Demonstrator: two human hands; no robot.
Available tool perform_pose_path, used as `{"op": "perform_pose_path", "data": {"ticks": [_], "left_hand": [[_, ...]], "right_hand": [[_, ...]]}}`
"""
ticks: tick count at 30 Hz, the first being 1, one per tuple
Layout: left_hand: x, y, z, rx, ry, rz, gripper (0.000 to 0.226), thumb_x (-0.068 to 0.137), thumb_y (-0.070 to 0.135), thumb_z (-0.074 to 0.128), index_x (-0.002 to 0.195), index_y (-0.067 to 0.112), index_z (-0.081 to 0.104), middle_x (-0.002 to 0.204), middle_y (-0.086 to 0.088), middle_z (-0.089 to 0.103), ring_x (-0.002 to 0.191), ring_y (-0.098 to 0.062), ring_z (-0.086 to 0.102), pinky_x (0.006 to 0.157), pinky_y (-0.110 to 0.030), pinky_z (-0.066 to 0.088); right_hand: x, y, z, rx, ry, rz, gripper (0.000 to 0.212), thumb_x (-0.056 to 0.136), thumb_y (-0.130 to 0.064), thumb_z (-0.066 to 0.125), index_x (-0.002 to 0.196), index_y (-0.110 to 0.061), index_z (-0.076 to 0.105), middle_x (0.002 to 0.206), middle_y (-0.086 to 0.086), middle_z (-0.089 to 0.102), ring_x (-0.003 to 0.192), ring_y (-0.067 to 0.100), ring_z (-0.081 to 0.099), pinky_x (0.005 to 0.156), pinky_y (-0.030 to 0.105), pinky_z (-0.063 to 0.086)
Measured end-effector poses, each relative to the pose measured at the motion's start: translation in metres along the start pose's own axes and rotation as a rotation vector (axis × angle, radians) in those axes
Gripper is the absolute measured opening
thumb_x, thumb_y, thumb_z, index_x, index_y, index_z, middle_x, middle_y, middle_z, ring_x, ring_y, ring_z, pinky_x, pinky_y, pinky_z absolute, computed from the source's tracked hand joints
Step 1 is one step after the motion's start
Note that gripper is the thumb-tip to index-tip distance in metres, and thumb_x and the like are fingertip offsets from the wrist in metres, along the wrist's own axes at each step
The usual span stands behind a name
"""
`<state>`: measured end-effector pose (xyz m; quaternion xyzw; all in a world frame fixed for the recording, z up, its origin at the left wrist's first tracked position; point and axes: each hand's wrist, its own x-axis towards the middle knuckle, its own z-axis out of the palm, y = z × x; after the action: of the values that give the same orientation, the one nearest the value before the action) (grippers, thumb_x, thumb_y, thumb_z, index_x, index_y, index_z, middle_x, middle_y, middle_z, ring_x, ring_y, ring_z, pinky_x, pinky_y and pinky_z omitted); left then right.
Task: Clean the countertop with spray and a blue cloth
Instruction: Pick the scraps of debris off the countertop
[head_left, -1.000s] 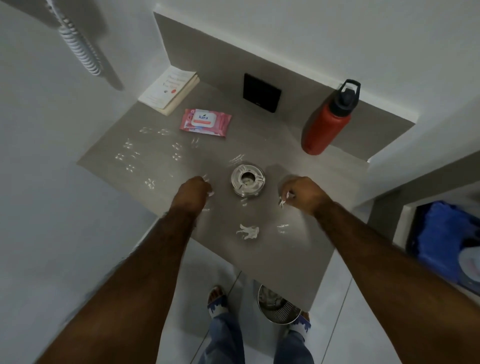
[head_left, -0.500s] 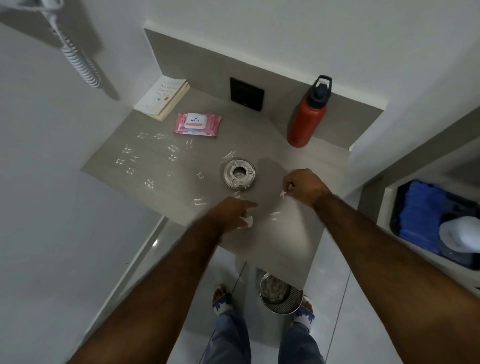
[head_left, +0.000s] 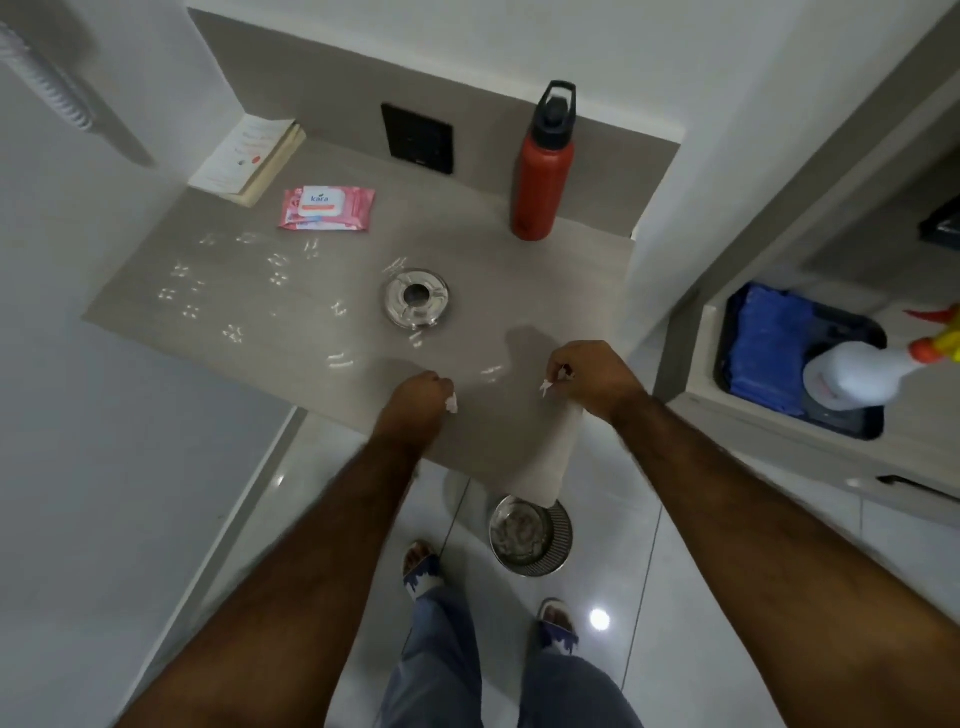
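An ashtray (head_left: 416, 298) and bottle (head_left: 543, 171) stand behind both hands. Left hand (head_left: 418, 396) and right hand (head_left: 592, 375) each pinch paper scraps (white) over the grey countertop (head_left: 249, 312).

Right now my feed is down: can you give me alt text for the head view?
Both hands, left hand and right hand, pinch white paper scraps above the grey countertop, near a metal ashtray. The blue cloth and spray bottle lie untouched in a tray at right.

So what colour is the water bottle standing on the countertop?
Red body with a black cap, the water bottle shows clearly in the head view, at the back of the countertop.
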<state>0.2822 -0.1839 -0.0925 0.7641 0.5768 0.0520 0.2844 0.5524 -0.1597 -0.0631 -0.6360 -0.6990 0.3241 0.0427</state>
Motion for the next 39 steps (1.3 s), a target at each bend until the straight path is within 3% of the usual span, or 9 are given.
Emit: {"op": "perform_pose_path", "data": {"ticks": [3,6,10,13,18,24,33,36,39], "left_hand": [[-0.027,0.036,0.024,-0.126,0.076,0.021,0.011,0.082,-0.008,0.064,0.082,-0.001,0.072,0.096,-0.020,0.070,0.093,-0.034,0.066,0.087,-0.040,0.049],[-0.054,0.074,0.057,-0.194,0.083,0.061,0.012,0.085,-0.005,0.065,0.082,0.004,0.072,0.095,-0.012,0.070,0.091,-0.027,0.066,0.083,-0.037,0.052],[-0.082,0.110,0.110,-0.127,-0.054,0.154,0.015,0.088,0.009,0.069,0.103,0.009,0.070,0.111,-0.008,0.067,0.101,-0.023,0.063,0.087,-0.018,0.040],[-0.100,0.120,0.155,-0.065,-0.149,0.178,0.034,0.089,0.017,0.072,0.122,0.012,0.064,0.131,-0.007,0.062,0.118,-0.021,0.059,0.102,-0.024,0.044],[-0.110,0.094,0.228,-0.088,-0.180,0.078,0.023,0.097,0.016,0.062,0.119,0.012,0.064,0.126,-0.006,0.065,0.115,-0.021,0.062,0.096,-0.018,0.039],[-0.079,0.040,0.323,-0.229,-0.104,-0.090,0.018,0.096,0.016,0.063,0.112,0.011,0.069,0.116,-0.004,0.069,0.107,-0.017,0.065,0.093,-0.027,0.053],[-0.034,-0.025,0.459,-0.308,-0.028,-0.393,0.022,0.091,0.018,0.070,0.112,0.014,0.074,0.114,-0.002,0.075,0.104,-0.016,0.070,0.092,-0.033,0.058],[-0.028,-0.035,0.475,-0.352,-0.026,-0.470,0.029,0.089,0.024,0.074,0.117,0.016,0.072,0.114,-0.001,0.074,0.102,-0.014,0.070,0.083,-0.019,0.055],[-0.029,-0.036,0.477,-0.398,-0.105,-0.504,0.049,0.086,0.033,0.078,0.130,0.021,0.062,0.124,0.004,0.068,0.109,-0.008,0.063,0.078,-0.007,0.042]], "right_hand": [[-0.022,0.018,0.003,0.016,0.014,-0.019,0.010,0.085,-0.010,0.080,0.094,-0.008,0.077,0.097,0.005,0.069,0.092,0.024,0.066,0.079,0.026,0.049],[-0.046,0.044,0.007,0.024,0.053,-0.025,0.006,0.088,-0.008,0.078,0.094,-0.008,0.076,0.101,0.008,0.071,0.092,0.024,0.067,0.084,0.033,0.055],[-0.077,0.079,0.020,0.036,0.027,0.034,0.006,0.088,-0.005,0.075,0.094,-0.004,0.075,0.104,0.012,0.071,0.096,0.026,0.067,0.089,0.037,0.055],[-0.093,0.100,0.041,0.042,-0.007,0.074,0.006,0.088,-0.003,0.074,0.093,-0.003,0.075,0.103,0.014,0.070,0.096,0.028,0.067,0.085,0.033,0.053],[-0.106,0.138,0.111,0.092,-0.077,0.159,0.007,0.090,-0.005,0.072,0.095,-0.006,0.076,0.103,0.011,0.071,0.097,0.026,0.067,0.090,0.036,0.055],[-0.103,0.201,0.234,0.146,-0.093,0.243,0.012,0.094,-0.014,0.070,0.101,-0.009,0.078,0.105,0.010,0.073,0.098,0.023,0.067,0.087,0.030,0.054],[-0.079,0.268,0.381,0.304,-0.082,0.320,0.022,0.099,-0.013,0.064,0.115,-0.008,0.078,0.123,0.009,0.073,0.115,0.023,0.065,0.104,0.034,0.050],[-0.072,0.272,0.400,0.316,-0.083,0.275,0.023,0.099,-0.014,0.063,0.118,-0.008,0.076,0.125,0.009,0.072,0.117,0.024,0.065,0.105,0.035,0.050],[-0.069,0.268,0.404,0.325,-0.079,0.233,0.029,0.095,-0.014,0.068,0.124,-0.013,0.073,0.131,0.004,0.070,0.122,0.020,0.064,0.102,0.016,0.044]]}}
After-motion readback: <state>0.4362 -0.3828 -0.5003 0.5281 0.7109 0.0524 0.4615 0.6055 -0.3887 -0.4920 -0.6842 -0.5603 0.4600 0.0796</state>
